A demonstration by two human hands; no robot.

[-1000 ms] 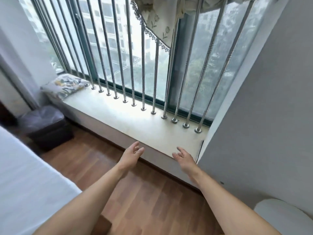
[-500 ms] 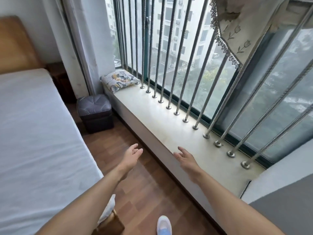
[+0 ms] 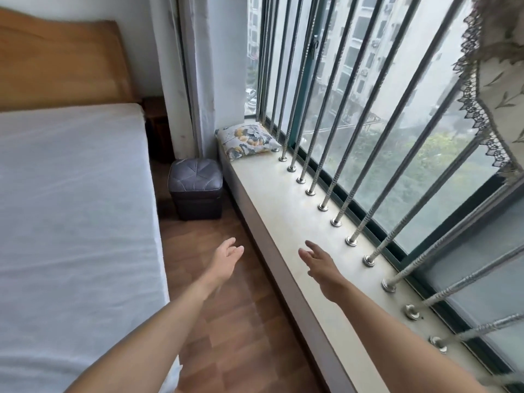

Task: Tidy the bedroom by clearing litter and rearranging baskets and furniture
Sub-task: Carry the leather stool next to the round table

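Observation:
A dark grey padded stool [image 3: 195, 188] stands on the wooden floor at the far end of the gap between the bed and the window sill. A floral cushion [image 3: 247, 139] lies on the far end of the sill [image 3: 286, 222]. My left hand [image 3: 225, 260] is held out over the floor, fingers apart, holding nothing. My right hand [image 3: 319, 263] reaches out above the sill, also empty with fingers spread. Both hands are well short of the stool and the cushion.
A bed with a white mattress [image 3: 71, 222] and wooden headboard [image 3: 62, 63] fills the left. Metal window bars [image 3: 351, 171] line the sill on the right, with a lace-edged curtain [image 3: 493, 69] at top right. A strip of wooden floor [image 3: 226, 321] runs between bed and sill.
The view has swung left, bringing the bed, headboard and stool into sight and losing the grey wall on the right. Both hands stay outstretched and empty.

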